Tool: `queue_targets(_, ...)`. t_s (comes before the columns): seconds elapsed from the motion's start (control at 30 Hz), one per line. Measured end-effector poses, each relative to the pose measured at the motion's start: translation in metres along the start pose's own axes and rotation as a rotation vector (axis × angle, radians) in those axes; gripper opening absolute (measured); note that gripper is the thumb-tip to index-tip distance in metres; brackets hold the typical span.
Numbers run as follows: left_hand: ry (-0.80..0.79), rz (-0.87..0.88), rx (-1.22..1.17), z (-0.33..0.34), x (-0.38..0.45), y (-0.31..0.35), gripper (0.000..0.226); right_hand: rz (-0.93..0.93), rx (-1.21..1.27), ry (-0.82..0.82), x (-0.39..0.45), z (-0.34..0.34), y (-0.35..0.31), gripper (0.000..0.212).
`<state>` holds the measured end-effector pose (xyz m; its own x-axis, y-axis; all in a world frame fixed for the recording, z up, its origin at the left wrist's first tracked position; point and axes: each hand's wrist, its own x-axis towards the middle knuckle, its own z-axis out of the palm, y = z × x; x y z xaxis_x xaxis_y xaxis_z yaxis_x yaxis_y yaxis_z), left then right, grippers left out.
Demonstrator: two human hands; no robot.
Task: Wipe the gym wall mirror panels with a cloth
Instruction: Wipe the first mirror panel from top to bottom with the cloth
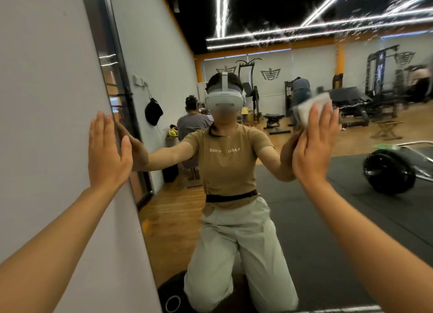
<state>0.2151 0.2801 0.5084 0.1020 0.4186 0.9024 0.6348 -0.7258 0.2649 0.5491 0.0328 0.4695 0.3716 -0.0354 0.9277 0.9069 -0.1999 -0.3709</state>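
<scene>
While both arms reach forward, the left hand lies flat, fingers straight, against the wall at the mirror edge; the right hand, fingers straight, presses the cloth on the glass.

Bare mirror lies open above and right of the cloth; leftward, the wall edge bounds it, seemingly flush.

Two hands, the left hand and right hand, one cloth, one mirror.
</scene>
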Motion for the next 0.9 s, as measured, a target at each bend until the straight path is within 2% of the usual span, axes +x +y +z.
queue_targets(0.1,-0.004,-0.011,-0.008,0.0,0.0,0.0,0.06,0.04,0.002,-0.036,-0.088,0.0,0.034,0.055)
queue_targets(0.2,0.003,-0.015,-0.014,0.0,-0.001,0.002,0.06,0.096,-0.021,-0.234,-0.19,-0.014,0.069,0.053)
queue_targets(0.27,0.002,-0.022,-0.021,0.001,-0.001,0.003,0.06,0.101,-0.037,-0.318,-0.225,-0.022,0.082,0.054)
queue_targets(0.37,-0.002,-0.027,-0.03,0.001,-0.001,0.004,0.059,0.087,-0.007,-0.318,-0.195,-0.02,0.072,0.055)
queue_targets(0.57,-0.011,-0.015,-0.023,0.0,-0.001,0.003,0.061,-0.147,-0.023,-0.128,-0.013,-0.004,0.003,0.051)
queue_targets(0.67,-0.005,-0.021,-0.023,0.001,-0.002,0.002,0.061,-0.189,-0.033,-0.101,0.033,0.001,-0.016,0.052)
queue_targets(0.8,0.005,-0.025,-0.034,0.002,-0.004,0.005,0.06,-0.122,0.006,-0.031,-0.027,0.005,0.008,0.049)
queue_targets(0.9,0.018,-0.022,-0.04,0.003,-0.005,0.006,0.059,-0.004,0.012,-0.158,-0.146,-0.001,0.049,0.05)
